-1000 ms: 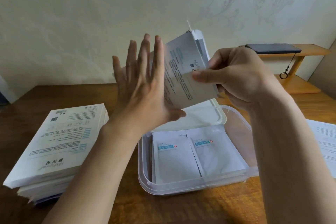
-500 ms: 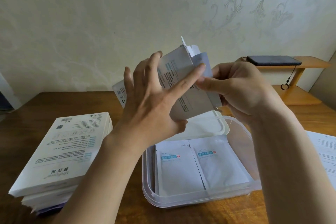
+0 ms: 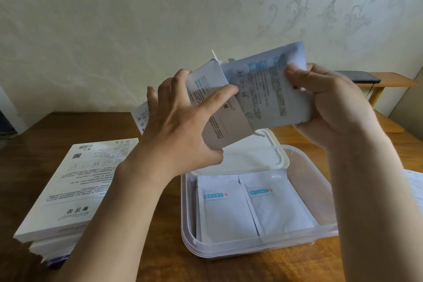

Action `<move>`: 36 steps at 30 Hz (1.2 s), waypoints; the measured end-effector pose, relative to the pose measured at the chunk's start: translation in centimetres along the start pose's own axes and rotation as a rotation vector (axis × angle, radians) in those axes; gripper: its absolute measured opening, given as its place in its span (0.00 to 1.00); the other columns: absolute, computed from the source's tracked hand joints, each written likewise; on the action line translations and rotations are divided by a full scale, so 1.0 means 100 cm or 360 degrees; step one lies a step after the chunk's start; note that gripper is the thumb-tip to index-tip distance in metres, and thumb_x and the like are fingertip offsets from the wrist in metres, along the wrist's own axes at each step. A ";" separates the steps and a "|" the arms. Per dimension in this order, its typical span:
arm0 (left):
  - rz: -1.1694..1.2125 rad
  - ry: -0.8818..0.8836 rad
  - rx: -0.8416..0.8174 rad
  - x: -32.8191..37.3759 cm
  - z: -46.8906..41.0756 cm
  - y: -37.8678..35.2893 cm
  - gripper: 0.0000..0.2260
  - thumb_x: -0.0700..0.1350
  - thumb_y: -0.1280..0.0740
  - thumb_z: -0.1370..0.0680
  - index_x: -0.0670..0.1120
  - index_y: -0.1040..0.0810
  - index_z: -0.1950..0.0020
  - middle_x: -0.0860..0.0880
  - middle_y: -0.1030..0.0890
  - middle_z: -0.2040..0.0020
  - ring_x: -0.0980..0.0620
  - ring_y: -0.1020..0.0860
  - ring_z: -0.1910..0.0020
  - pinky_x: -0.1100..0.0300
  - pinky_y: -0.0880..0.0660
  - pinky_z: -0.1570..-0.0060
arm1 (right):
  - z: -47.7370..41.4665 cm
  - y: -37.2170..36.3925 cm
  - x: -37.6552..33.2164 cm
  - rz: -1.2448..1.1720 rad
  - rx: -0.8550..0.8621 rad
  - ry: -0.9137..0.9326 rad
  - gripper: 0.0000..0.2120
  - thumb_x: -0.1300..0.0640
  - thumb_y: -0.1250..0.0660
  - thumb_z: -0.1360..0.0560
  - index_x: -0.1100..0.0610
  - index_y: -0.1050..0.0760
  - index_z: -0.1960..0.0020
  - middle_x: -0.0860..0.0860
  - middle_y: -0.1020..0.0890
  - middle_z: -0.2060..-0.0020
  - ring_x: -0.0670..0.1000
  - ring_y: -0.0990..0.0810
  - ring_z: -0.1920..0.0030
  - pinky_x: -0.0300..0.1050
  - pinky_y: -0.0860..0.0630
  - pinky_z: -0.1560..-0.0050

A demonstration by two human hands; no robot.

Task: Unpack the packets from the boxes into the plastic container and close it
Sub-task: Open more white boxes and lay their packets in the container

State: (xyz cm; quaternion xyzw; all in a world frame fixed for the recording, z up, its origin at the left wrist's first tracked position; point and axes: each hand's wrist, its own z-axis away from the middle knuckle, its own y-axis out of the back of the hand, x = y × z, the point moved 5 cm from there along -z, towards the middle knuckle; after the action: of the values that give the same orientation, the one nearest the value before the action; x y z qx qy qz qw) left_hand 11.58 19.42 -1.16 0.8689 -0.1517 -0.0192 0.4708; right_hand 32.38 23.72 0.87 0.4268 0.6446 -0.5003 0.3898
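Note:
My left hand (image 3: 183,126) grips a white printed box (image 3: 219,112) held in the air above the container. My right hand (image 3: 329,103) pinches a bunch of white packets (image 3: 272,89) that stick halfway out of the box's open end. Below stands the clear plastic container (image 3: 320,239) on the wooden table, with two white packets (image 3: 249,208) lying side by side inside. Its white lid (image 3: 254,155) leans at the container's far edge.
A stack of white boxes (image 3: 75,188) lies on the table at the left. Another box (image 3: 140,117) pokes out behind my left hand. Printed paper (image 3: 415,188) lies at the right edge. A dark phone (image 3: 364,76) rests on a wooden shelf at the back right.
My left hand went from flat and open to gripping the box. My right hand has drawn the packets partway out to the right.

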 end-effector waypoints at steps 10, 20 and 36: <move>0.0077 0.0145 0.0001 -0.014 -0.001 -0.003 0.48 0.59 0.21 0.40 0.69 0.42 0.25 0.47 0.41 0.30 0.41 0.41 0.32 0.43 0.33 0.34 | 0.015 0.017 -0.028 0.0203 -0.0146 0.0236 0.27 0.77 0.42 0.24 0.49 0.24 0.38 0.65 0.18 0.57 0.62 0.14 0.56 0.52 0.16 0.61; 0.0215 0.0406 0.0098 -0.032 -0.003 -0.010 0.47 0.58 0.21 0.38 0.69 0.43 0.25 0.44 0.41 0.28 0.37 0.40 0.30 0.40 0.36 0.30 | 0.019 0.031 -0.049 0.1046 -0.0072 0.0783 0.11 0.63 0.31 0.24 0.47 0.17 0.53 0.53 0.14 0.58 0.56 0.14 0.54 0.52 0.17 0.51; 0.0196 0.0500 0.0369 -0.037 -0.002 -0.008 0.46 0.63 0.26 0.36 0.65 0.45 0.22 0.39 0.39 0.27 0.34 0.36 0.32 0.37 0.29 0.36 | 0.001 -0.015 0.080 0.1314 -0.0635 -0.0656 0.06 0.69 0.29 0.25 0.64 0.22 0.49 0.64 0.16 0.51 0.62 0.14 0.52 0.59 0.17 0.48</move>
State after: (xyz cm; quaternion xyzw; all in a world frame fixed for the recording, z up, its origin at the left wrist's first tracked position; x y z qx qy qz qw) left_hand 8.26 20.98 -2.12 0.8986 -0.1305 0.1628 0.3860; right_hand 28.35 24.69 -6.13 0.4558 0.4147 -0.2453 0.7484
